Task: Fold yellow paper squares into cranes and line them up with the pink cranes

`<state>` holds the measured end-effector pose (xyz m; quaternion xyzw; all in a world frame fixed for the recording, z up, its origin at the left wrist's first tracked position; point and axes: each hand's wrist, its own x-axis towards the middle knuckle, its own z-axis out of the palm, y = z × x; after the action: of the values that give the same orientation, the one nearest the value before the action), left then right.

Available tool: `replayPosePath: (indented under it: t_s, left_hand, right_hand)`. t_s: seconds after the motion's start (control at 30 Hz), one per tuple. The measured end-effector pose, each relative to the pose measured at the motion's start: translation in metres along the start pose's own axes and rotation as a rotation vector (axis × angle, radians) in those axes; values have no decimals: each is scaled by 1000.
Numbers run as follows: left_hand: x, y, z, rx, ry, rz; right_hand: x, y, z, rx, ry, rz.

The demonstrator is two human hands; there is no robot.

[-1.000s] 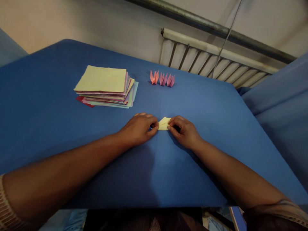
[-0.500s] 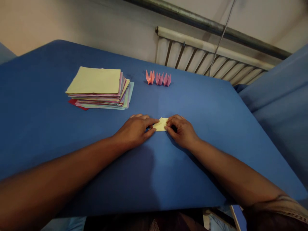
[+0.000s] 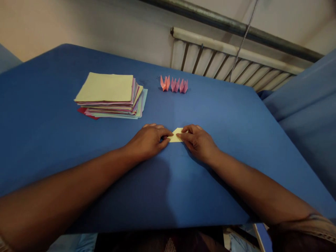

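A small folded piece of pale yellow paper [image 3: 175, 138] lies on the blue table between my hands. My left hand [image 3: 151, 140] grips its left end, thumb in front and index finger on top. From the other side my right hand [image 3: 198, 141] holds the right end, with the thumb lying across the paper's face and the fingers bent behind it. Parts of both ends are hidden under my fingers. The paper's upper left edge slopes up to a flat top.
A thick stack of coloured paper [image 3: 107, 87], yellow on top, stands at the left on the blue table [image 3: 223, 112]. Folded pink and orange paper pieces [image 3: 174, 85] stand in a row farther back. Behind the table are a radiator [image 3: 210, 59] and a pipe [image 3: 225, 22].
My right thumb has moved left and up onto the face of the yellow paper. My left hand stays nearly in place. The whole view has shifted slightly.
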<state>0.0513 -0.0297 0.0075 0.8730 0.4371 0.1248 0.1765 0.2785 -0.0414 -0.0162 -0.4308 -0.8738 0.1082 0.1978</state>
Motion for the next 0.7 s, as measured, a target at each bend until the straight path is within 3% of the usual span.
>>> replayPosePath:
  t_s: [0.13, 0.3, 0.47, 0.57, 0.7]
  left_hand:
    - [-5, -10, -11, -103, -33, -55]
    - [-7, -14, -12, -227, 15, -157]
    - [-1, -4, 0, -93, 58, -48]
    - [1, 0, 3, -15, 28, 48]
    - [0, 2, 3, 46, -31, 64]
  right_hand:
    - [-1, -2, -3, -1, -10, 0]
    - [-1, -4, -4, 3, -20, 0]
    - [0, -2, -2, 22, -1, 7]
    - [1, 0, 0, 58, 8, 20]
    - [3, 2, 1, 131, 20, 52]
